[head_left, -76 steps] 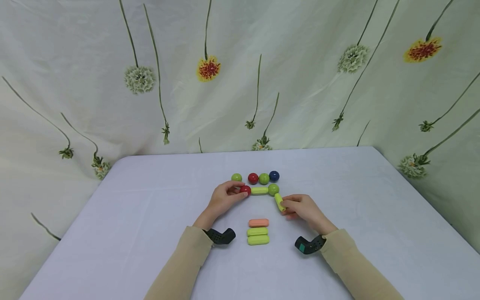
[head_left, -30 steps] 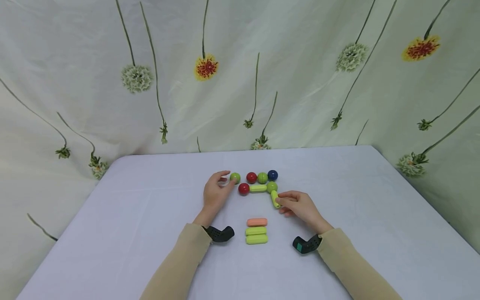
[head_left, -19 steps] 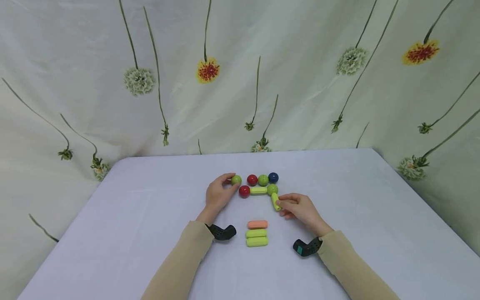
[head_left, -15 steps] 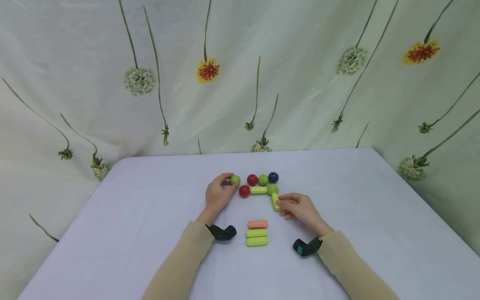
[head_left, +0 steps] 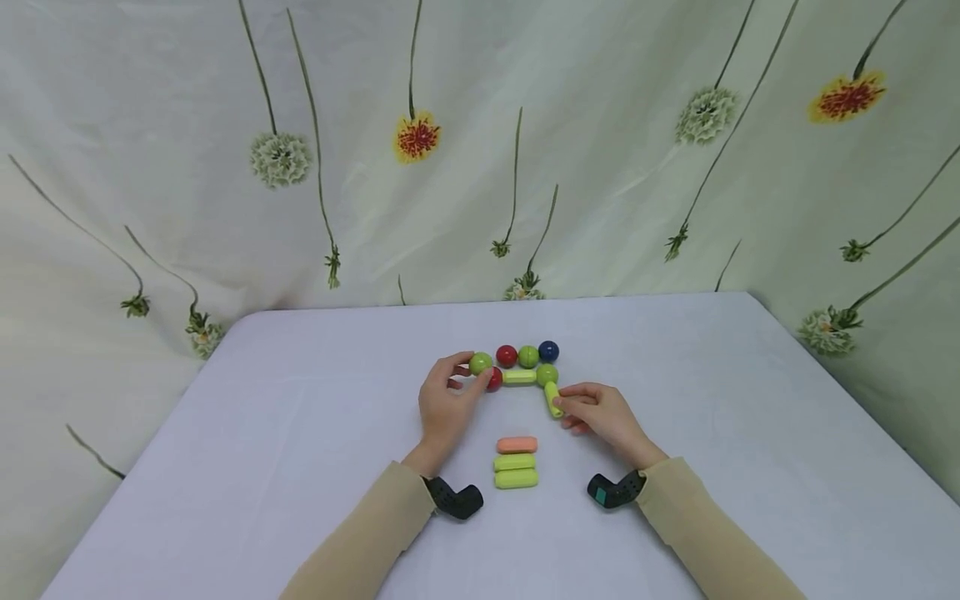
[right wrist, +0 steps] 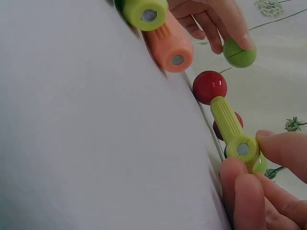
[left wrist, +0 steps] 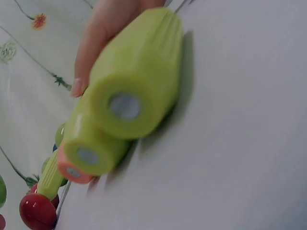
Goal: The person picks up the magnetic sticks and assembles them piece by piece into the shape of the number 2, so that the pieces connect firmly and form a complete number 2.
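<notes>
My left hand (head_left: 447,406) pinches a green ball (head_left: 481,362) between thumb and fingers. In the right wrist view this ball (right wrist: 240,51) is raised off the table, close to a red ball (right wrist: 209,87). That red ball sits on the end of a lime magnetic rod (head_left: 520,377), whose other end meets a second green ball (head_left: 547,374). From there another lime magnetic rod (head_left: 552,400) angles toward me, and my right hand (head_left: 604,414) pinches it by its near end. Its silver end disc (right wrist: 243,149) shows between my fingertips.
Behind the joined pieces stand a red ball (head_left: 507,356), a green ball (head_left: 528,357) and a blue ball (head_left: 549,351). Nearer me lie an orange rod (head_left: 517,445) and two lime rods (head_left: 516,479), side by side on the white table (head_left: 300,467). A flowered cloth (head_left: 600,150) hangs behind.
My left hand let go of the red ball, took hold of the green ball at the far left and brought it right, toward the red ball. My right hand has kept its rod, shifting slightly.
</notes>
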### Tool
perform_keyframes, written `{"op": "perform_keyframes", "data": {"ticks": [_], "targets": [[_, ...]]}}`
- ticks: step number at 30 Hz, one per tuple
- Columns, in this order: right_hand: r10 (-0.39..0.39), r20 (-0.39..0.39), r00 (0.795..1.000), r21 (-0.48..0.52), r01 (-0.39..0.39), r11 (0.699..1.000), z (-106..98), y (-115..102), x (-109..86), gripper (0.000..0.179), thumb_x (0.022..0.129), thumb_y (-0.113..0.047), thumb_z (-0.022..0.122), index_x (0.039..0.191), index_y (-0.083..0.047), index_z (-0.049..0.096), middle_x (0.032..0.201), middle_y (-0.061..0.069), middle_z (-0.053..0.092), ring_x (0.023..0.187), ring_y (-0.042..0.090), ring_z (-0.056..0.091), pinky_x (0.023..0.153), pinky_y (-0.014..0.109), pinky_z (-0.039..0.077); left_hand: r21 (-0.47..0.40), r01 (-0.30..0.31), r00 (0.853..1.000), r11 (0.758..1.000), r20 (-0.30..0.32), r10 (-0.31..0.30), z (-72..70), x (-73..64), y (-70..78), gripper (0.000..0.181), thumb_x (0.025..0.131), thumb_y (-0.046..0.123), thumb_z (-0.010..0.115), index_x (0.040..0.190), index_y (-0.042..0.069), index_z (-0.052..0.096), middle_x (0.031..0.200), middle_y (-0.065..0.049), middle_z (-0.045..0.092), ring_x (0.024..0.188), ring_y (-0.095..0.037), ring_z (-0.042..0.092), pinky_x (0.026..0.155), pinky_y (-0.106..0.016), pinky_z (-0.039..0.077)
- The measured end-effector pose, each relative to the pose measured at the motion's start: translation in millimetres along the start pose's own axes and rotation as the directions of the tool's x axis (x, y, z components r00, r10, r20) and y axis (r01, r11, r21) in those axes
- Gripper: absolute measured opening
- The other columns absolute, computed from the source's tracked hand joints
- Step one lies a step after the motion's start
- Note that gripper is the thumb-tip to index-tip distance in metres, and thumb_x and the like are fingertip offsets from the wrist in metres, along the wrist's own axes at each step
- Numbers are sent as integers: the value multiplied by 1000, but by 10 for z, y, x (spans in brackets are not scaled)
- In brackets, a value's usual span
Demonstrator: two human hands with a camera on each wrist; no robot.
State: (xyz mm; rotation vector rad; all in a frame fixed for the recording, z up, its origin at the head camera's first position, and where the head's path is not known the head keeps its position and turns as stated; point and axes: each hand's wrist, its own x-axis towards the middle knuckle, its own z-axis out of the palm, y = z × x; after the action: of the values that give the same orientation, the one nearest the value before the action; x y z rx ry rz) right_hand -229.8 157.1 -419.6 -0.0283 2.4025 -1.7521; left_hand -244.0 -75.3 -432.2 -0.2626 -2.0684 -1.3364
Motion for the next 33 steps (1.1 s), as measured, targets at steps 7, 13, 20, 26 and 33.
{"op": "perform_keyframes", "data": {"ticks": [7, 13, 20, 26, 33], "targets": [[-8, -6, 1000, -4, 8, 1000, 2, 2, 11, 39, 86, -24, 67, 115, 2, 61, 83, 7, 69, 67, 14, 63, 62, 26, 53, -119, 94, 992, 988, 96, -83, 55, -156, 167, 34, 78, 21, 77, 108, 7, 67, 98, -3, 66, 84, -19, 61, 70, -27, 46], [-4, -14, 1000, -13, 3, 1000, 5, 23, 19, 39, 86, -25, 68, 115, 1, 61, 82, 6, 69, 66, 14, 63, 62, 26, 53, -201, 300, 939, 933, 233, -252, 109, -241, 256, 35, 78, 22, 77, 109, 9, 67, 97, -3, 65, 88, -19, 60, 72, -23, 46], [0, -17, 1000, -13, 0, 1000, 6, 23, 9, 40, 87, -26, 67, 115, 2, 61, 82, 7, 69, 66, 14, 63, 62, 26, 53, -208, 430, 857, 878, 399, -325, 134, -277, 404, 34, 79, 12, 76, 110, 3, 65, 101, -10, 64, 92, -25, 60, 72, -21, 47], [-14, -9, 1000, 8, 15, 1000, -2, 17, 7, 40, 87, -25, 67, 115, 3, 61, 82, 7, 69, 66, 14, 64, 62, 25, 53, -213, 420, 827, 882, 489, -276, 158, -325, 487, 34, 78, 7, 75, 110, 1, 65, 102, -13, 65, 90, -28, 62, 72, -22, 48], [-19, 0, 1000, 28, 19, 999, -9, 9, 3, 42, 87, -25, 68, 116, 4, 60, 82, 7, 69, 67, 15, 64, 61, 25, 53, -218, 434, 787, 874, 563, -250, 197, -362, 439, 34, 78, 15, 77, 109, 6, 67, 96, -6, 66, 81, -16, 61, 68, -23, 50]]}}
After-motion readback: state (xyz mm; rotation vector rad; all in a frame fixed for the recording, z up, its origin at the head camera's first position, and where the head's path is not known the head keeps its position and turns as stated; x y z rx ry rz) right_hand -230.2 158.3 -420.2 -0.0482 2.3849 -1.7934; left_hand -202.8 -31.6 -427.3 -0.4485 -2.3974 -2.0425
